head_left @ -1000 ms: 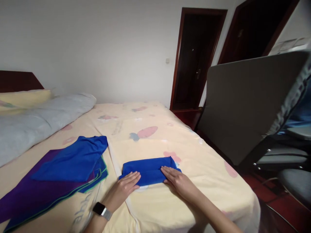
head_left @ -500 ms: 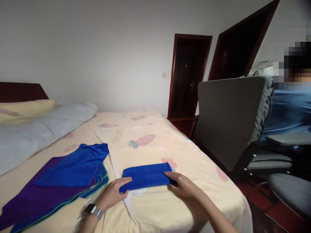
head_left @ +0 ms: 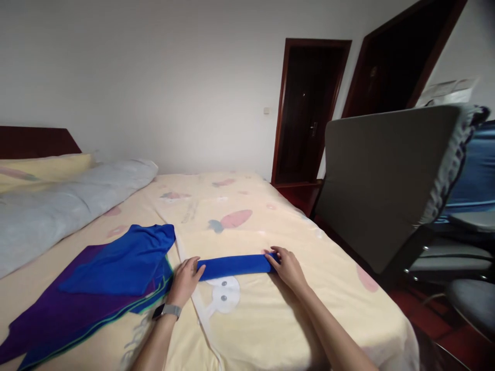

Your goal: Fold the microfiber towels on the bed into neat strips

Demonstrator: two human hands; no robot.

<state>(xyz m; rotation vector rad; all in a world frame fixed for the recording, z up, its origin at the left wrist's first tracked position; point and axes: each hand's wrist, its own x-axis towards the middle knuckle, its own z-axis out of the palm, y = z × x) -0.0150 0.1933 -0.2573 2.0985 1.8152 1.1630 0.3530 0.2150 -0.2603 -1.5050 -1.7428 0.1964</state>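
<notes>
A blue cloth (head_left: 234,267), folded into a long narrow strip, lies across the yellow patterned bedsheet (head_left: 270,314). Its left end is gripped by my left hand (head_left: 186,282), thumb on the near side and fingers at the far edge. My right hand (head_left: 286,268) holds the right end in the same manner, fingertips curled over the far corner. Left of my left hand, a loosely spread blue garment (head_left: 119,263) rests on a purple cloth (head_left: 50,309), with blue cloth edged in green beneath.
A grey bolster (head_left: 77,201) and a yellow pillow (head_left: 46,167) lie at the bed's left, near the dark headboard (head_left: 34,143). Right of the bed stands a large grey panel (head_left: 382,180), with chairs and part of a person in blue (head_left: 474,170) behind it.
The blue cloth has become narrower, its near edge folded away from me, uncovering a printed white face on the sheet. Both hands have moved toward its far edge. The view has shifted slightly.
</notes>
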